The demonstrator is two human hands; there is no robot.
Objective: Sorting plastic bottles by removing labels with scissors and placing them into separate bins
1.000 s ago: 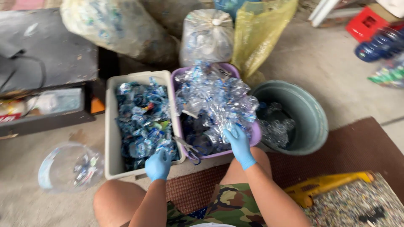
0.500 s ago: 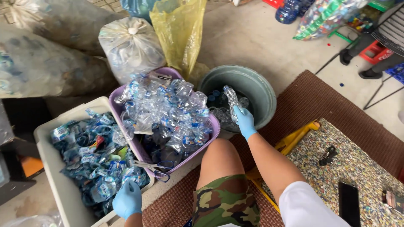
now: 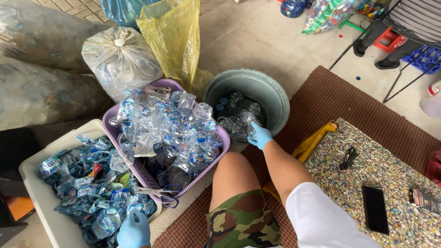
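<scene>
Partly cut off at 6 o'clock, the left hand (image 3: 133,229) in a blue glove rests on blue labels in the white bin (image 3: 34,193); fingers hidden, grip impossible to tell. Right hand (image 3: 260,135), also gloved, sits at the rim of the green bucket (image 3: 275,98) near centre, fingers closed around a crushed clear bottle (image 3: 248,120), its outline hard to separate from other plastic inside. Purple basket (image 3: 209,171) of crushed bottles lies between bin and bucket, scissors (image 3: 161,192) at its 6 o'clock edge. Since half a second ago, the right hand has sunk lower at the bucket and the view has swung right.
</scene>
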